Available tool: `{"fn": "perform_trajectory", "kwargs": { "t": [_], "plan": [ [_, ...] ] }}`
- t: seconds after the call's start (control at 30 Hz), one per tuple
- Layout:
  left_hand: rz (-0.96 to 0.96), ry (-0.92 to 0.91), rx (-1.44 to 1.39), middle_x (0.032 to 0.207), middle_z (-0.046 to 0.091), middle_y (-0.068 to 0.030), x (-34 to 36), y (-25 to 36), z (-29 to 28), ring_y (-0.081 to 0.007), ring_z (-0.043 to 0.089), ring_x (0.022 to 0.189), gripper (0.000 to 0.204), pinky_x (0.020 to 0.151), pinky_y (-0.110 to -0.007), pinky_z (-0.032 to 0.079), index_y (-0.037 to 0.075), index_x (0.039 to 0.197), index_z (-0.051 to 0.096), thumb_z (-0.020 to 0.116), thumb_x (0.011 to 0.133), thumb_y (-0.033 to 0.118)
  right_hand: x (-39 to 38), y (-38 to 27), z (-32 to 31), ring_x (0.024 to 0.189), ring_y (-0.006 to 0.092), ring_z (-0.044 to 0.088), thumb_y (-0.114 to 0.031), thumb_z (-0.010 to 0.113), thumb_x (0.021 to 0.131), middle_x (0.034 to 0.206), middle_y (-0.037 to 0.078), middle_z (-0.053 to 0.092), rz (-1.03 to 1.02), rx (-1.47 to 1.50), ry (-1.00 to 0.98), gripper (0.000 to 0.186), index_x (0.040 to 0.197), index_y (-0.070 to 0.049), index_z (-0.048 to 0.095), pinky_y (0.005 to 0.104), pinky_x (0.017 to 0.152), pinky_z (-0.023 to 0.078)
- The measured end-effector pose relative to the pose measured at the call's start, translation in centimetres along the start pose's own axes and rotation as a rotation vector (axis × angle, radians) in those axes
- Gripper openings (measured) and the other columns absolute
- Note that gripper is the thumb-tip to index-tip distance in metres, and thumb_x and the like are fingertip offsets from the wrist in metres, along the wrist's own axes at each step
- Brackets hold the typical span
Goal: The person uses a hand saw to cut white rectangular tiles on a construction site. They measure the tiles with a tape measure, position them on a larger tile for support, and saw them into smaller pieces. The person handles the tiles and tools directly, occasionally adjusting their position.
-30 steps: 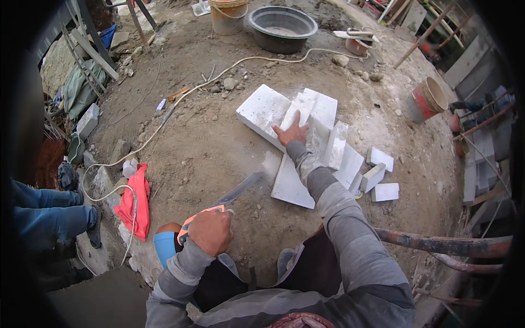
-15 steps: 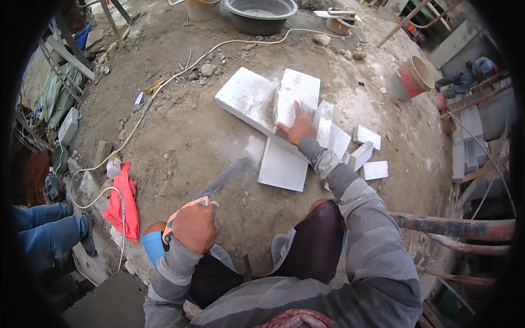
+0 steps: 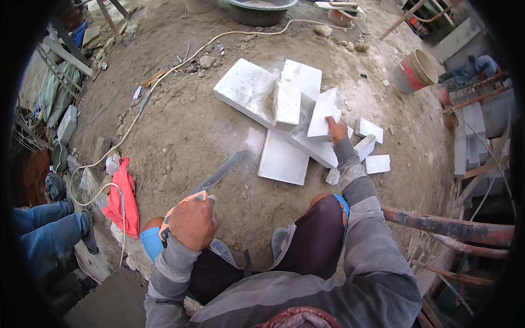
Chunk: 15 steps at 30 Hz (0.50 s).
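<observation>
My left hand (image 3: 193,223) is closed round the orange handle of a hand saw (image 3: 223,171), its grey blade slanting up and away over the dirt. With my right hand (image 3: 338,130) I grip the near edge of a white block piece (image 3: 324,113), tilted up over a long white block. To its left another white block (image 3: 298,90) rests on the large white block (image 3: 244,88). A flat white slab (image 3: 283,159) lies nearer to me on the ground. Several small white offcuts (image 3: 371,129) lie to the right of my right hand.
A pale hose or cable (image 3: 219,36) curves across the dirt past a red cloth (image 3: 123,198). Basin (image 3: 262,13) and bucket (image 3: 414,71) stand farther off. Rusty pipes (image 3: 448,225) jut in at right. Another person's legs (image 3: 52,232) show at left.
My right hand has left the upper block, moved right, and taken hold of the block piece, which now leans with its broad face showing. The saw stays in my left hand, almost unmoved.
</observation>
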State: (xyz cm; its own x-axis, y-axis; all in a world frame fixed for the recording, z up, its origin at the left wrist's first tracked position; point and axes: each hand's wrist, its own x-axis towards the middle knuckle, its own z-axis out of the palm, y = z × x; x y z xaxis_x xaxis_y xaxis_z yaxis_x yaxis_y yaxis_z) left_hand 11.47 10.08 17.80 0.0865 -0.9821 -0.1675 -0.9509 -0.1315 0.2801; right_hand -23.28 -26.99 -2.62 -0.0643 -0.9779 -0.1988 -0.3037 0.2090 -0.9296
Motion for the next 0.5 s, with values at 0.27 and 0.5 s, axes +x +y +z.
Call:
{"fn": "perform_trajectory", "kwargs": {
  "t": [0.27, 0.5],
  "plan": [
    [0.007, 0.021, 0.000, 0.068, 0.064, -0.0157, 0.0, 0.0, -0.1, -0.0346, 0.066, 0.066, 0.012, 0.059, -0.045, 0.052, 0.004, 0.085, 0.067, 0.061, 0.078, 0.011, -1.5, -10.3, 3.5, 0.089, 0.0223, 0.067, -0.023, 0.074, 0.082, 0.103, 0.015, 0.070, -0.047, 0.066, -0.113, 0.050, 0.117, 0.010, 0.060, 0.0331, 0.080, 0.053],
    [-0.004, -0.027, 0.032, 0.067, 0.064, -0.0150, -0.1, 0.5, -0.3, -0.0339, 0.066, 0.065, 0.012, 0.057, -0.045, 0.052, 0.004, 0.084, 0.067, 0.061, 0.079, 0.013, -0.8, -9.8, 8.1, 0.104, 0.0389, 0.066, -0.045, 0.077, 0.074, 0.112, 0.025, 0.068, -0.207, -0.531, 0.036, 0.065, 0.115, 0.005, 0.064, 0.0415, 0.091, 0.051]
  ]
}}
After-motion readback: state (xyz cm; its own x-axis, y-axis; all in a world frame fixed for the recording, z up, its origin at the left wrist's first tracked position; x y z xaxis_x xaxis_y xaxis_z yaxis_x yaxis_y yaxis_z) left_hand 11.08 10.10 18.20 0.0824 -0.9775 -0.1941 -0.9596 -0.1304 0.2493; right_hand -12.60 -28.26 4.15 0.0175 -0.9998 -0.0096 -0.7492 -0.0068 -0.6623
